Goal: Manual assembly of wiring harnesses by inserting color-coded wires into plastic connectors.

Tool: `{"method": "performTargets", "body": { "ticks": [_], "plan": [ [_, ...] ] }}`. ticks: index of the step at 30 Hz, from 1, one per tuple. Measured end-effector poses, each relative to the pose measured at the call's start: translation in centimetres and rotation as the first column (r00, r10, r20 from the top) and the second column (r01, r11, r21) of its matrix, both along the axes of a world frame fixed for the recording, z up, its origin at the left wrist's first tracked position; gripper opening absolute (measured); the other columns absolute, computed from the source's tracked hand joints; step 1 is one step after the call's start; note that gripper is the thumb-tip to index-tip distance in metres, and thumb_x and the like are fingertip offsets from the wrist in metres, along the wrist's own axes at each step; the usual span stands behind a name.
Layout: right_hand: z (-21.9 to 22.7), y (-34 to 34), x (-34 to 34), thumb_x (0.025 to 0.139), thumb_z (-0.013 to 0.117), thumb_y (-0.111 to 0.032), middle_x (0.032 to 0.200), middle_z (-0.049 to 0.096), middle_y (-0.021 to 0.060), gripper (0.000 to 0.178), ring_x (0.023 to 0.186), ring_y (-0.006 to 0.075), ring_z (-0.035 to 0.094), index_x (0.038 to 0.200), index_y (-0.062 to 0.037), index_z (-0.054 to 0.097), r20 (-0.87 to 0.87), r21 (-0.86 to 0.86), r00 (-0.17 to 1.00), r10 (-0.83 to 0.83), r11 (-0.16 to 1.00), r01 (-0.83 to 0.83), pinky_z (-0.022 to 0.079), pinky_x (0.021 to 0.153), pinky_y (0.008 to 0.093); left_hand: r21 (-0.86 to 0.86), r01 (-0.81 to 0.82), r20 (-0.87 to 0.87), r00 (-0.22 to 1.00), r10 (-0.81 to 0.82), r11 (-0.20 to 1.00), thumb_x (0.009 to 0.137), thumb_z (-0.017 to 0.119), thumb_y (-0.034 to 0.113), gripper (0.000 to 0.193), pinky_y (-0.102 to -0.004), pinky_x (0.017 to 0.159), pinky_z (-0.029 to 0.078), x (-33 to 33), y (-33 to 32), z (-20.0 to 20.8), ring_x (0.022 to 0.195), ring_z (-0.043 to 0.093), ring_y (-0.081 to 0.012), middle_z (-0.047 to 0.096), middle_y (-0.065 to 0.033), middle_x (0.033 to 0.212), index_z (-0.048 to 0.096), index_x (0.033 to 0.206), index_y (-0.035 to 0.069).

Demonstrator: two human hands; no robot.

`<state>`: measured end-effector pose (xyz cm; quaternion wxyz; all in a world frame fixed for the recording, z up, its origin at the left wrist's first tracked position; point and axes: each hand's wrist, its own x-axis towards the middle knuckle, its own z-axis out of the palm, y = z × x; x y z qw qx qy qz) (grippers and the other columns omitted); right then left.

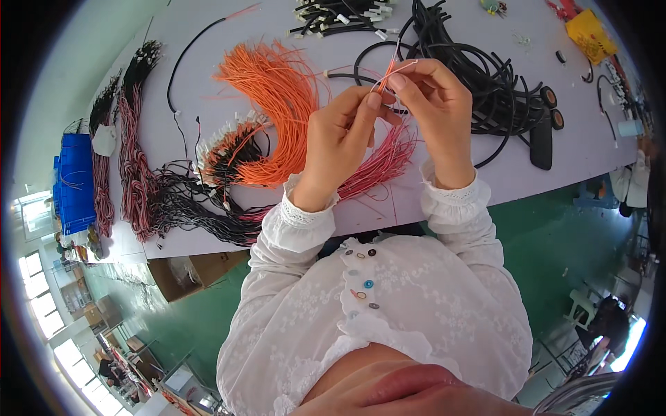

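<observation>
My left hand (340, 132) pinches thin orange and pale wires (386, 81) between thumb and forefinger, above the table. Close beside it, my right hand (440, 93) is closed on the same wires, with a pale end poking out past its fingertips. The wires seem to run up toward a black cable; the joint is too small to make out. Left of my hands lies a big bundle of orange wires (281, 104). Red wires (381, 163) spread out on the table below them.
Thick black cables (458, 62) lie coiled at the right. Short black cables with white connectors (340, 17) are piled at the back. Red-and-black wire bundles (135, 159) and a blue bin (75, 182) are at the left. A yellow container (591, 36) stands far right; a cardboard box (191, 270) sits below the table.
</observation>
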<state>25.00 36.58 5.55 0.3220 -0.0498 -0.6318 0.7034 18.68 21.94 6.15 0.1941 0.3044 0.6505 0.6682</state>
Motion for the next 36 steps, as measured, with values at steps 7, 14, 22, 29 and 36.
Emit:
{"method": "performTargets", "body": {
  "ticks": [7,14,22,29,36],
  "plan": [
    [-0.5,-0.5,-0.1,0.100,0.068,-0.011,0.098,0.071,0.0036,0.018,0.078,0.0046,0.060,0.113,0.0013,0.071,0.106,-0.128,0.988,0.108,0.987,-0.094,0.046,0.064,0.0197,0.007,-0.030,-0.079,0.996,0.030,1.000,0.109,0.055,0.019,0.028,-0.0213,0.048,0.037,-0.7,-0.2,-1.8,0.054,0.047,-0.0023,0.075,-0.0039,0.082,0.070,0.115,-0.003],
    [-0.5,0.3,0.1,0.097,0.072,-0.011,0.102,0.075,0.0079,0.015,0.089,0.0124,0.071,0.107,0.0014,0.076,0.088,-0.087,0.988,0.125,0.989,-0.118,0.059,0.076,0.0240,-0.051,0.072,0.044,0.997,-0.069,0.996,0.110,0.051,0.021,0.033,-0.0184,0.058,0.043,-0.7,-0.8,-0.5,0.066,0.055,-0.0034,0.077,-0.0095,0.098,0.067,0.127,-0.003],
    [-0.7,0.4,0.1,0.096,0.074,-0.011,0.102,0.076,0.0068,0.015,0.072,0.0047,0.061,0.105,0.0011,0.076,0.077,-0.069,0.995,0.056,0.996,-0.051,0.044,0.059,0.0183,-0.060,0.155,0.101,0.984,-0.148,0.986,0.110,0.051,0.022,0.032,-0.0207,0.063,0.045,-1.0,-1.1,-0.6,0.069,0.056,-0.0055,0.074,-0.0072,0.089,0.071,0.111,-0.003],
    [-1.1,0.0,-0.2,0.099,0.069,-0.016,0.095,0.071,0.0007,0.020,0.062,0.0036,0.047,0.110,-0.0006,0.077,0.064,0.008,0.998,0.011,1.000,-0.012,0.036,0.056,0.0206,-0.069,0.112,0.130,0.986,-0.103,0.991,0.110,0.051,0.022,0.031,-0.0204,0.060,0.041,-0.9,-0.9,-0.6,0.066,0.051,-0.0042,0.070,-0.0033,0.081,0.071,0.107,-0.001],
    [-1.3,-0.1,-0.3,0.100,0.068,-0.017,0.097,0.070,-0.0010,0.023,0.065,0.0025,0.047,0.116,-0.0019,0.076,0.110,0.038,0.990,0.087,0.995,-0.091,0.036,0.056,0.0203,-0.002,0.061,0.106,0.993,-0.060,0.998,0.109,0.053,0.020,0.027,-0.0202,0.056,0.039,-0.9,-0.6,-0.6,0.062,0.048,-0.0029,0.067,0.0005,0.076,0.071,0.104,0.000]
  ]
}}
